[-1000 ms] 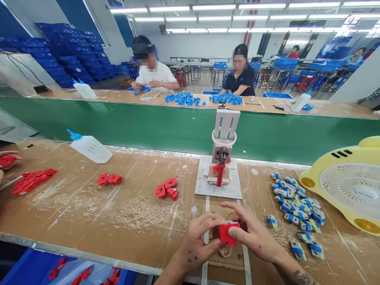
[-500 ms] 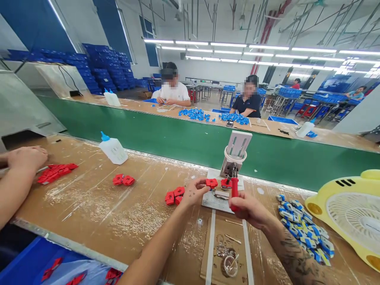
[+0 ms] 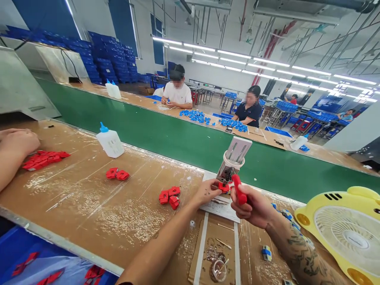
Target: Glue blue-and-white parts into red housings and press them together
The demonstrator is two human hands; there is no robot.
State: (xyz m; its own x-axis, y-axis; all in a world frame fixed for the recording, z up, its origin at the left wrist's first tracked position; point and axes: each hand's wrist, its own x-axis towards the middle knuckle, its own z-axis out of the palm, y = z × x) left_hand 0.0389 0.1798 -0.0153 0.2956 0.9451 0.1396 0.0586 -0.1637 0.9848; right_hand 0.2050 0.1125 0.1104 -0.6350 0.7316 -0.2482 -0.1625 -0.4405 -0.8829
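My left hand (image 3: pixel 208 192) is at the base of a small toggle press (image 3: pixel 230 162), its fingers closed on the near edge of a red plastic part (image 3: pixel 225 187) under the press head. My right hand (image 3: pixel 253 206) is wrapped round the press's red lever handle (image 3: pixel 240 190), which tilts towards me. To the left of my left hand lies a small group of red parts (image 3: pixel 170 196). In front of the press, a cardboard sheet (image 3: pixel 204 253) taped down with white strips bears cotton swabs (image 3: pixel 223 243) and a small clear cup (image 3: pixel 219 270).
A yellow fan (image 3: pixel 341 233) stands at the right, beside blue-and-white pieces (image 3: pixel 266 253) partly behind my right forearm. A white bottle (image 3: pixel 109 141) and more red parts (image 3: pixel 117 174) lie left. Another person's hand (image 3: pixel 20 142) rests near a red pile (image 3: pixel 46 159). A green divider (image 3: pixel 148 130) runs behind.
My left hand has moved right, bringing its red part to the press head. The lever handle has changed tilt in my right hand. The view has turned and rolled slightly.
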